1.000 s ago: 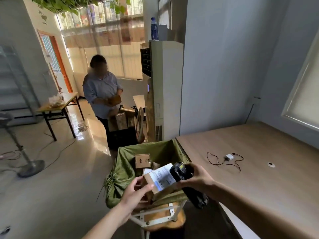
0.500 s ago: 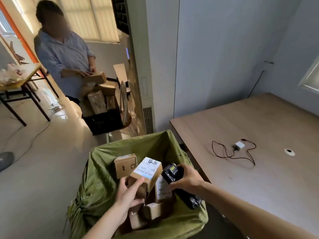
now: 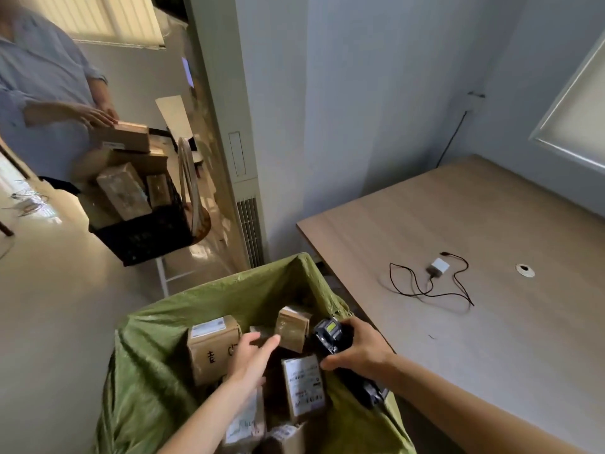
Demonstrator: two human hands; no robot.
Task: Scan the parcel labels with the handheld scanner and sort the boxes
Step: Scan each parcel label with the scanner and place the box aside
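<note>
Item 1. Green woven-plastic sack [image 3: 157,371], mouth held wide so its contents lie open to view from above. It stands just beside the edge of the pale wood-grain tabletop [image 3: 491,339].

Item 2. Brown cardboard parcel boxes, several, loose in the sack. One with a white printed label [image 3: 304,386] lies label-up below the scanner, likely so placed for reading. One with black handwritten marks [image 3: 212,348] stands at the left; one small box [image 3: 292,327] stands tilted at the back.

Item 3. Black handheld scanner with lit yellow-green screen [image 3: 330,337], over the sack's right side, head tilted toward the boxes, presumably to keep the labels in its sights.

Item 4. Right hand [image 3: 360,350]: fingers wrapped round the scanner body, gripping it.

Item 5. Left hand [image 3: 252,358]: fingers extended and loosely spread, holding nothing, over the boxes between the marked box and the small one; contact cannot be told. Judged a reach for the next parcel.

Item 6. White charger block with black cable [image 3: 438,268], on the tabletop, well apart.
</note>
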